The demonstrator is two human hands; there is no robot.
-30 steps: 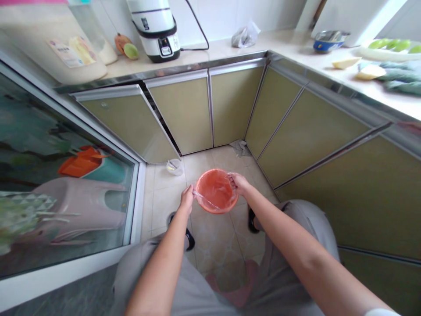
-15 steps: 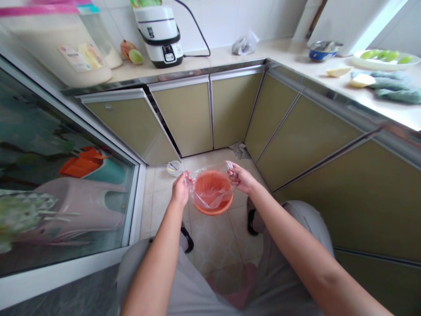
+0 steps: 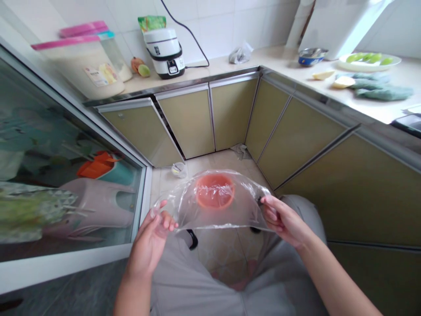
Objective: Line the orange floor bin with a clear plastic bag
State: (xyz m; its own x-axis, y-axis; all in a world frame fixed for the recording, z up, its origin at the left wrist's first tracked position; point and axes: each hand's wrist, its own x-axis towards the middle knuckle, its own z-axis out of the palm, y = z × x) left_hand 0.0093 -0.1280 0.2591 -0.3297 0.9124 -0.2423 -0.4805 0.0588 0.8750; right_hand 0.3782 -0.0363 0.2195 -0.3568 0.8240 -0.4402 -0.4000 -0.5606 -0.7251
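A clear plastic bag (image 3: 243, 210) is stretched wide between my two hands, its near edge pulled almost straight. My left hand (image 3: 154, 232) grips the bag's left side with bent fingers. At the opposite side, my right hand (image 3: 283, 219) pinches the plastic between thumb and fingers. Through the film shows an orange-red basin (image 3: 215, 191) on the floor between my feet; the plastic covers it from my view. I cannot tell whether the bag touches the basin.
A small clear container (image 3: 179, 170) sits on the tiled floor by the cabinets. A grey cloth (image 3: 241, 151) lies in the corner. Cabinets (image 3: 305, 131) close in on the right, a glass door (image 3: 75, 175) on the left. A rice cooker (image 3: 166, 55) stands on the counter (image 3: 217, 66).
My hands have moved apart and closer to me, spreading the bag much wider. The basin, seen inside the bag's outline before, now shows through the stretched film. The view has shifted slightly.
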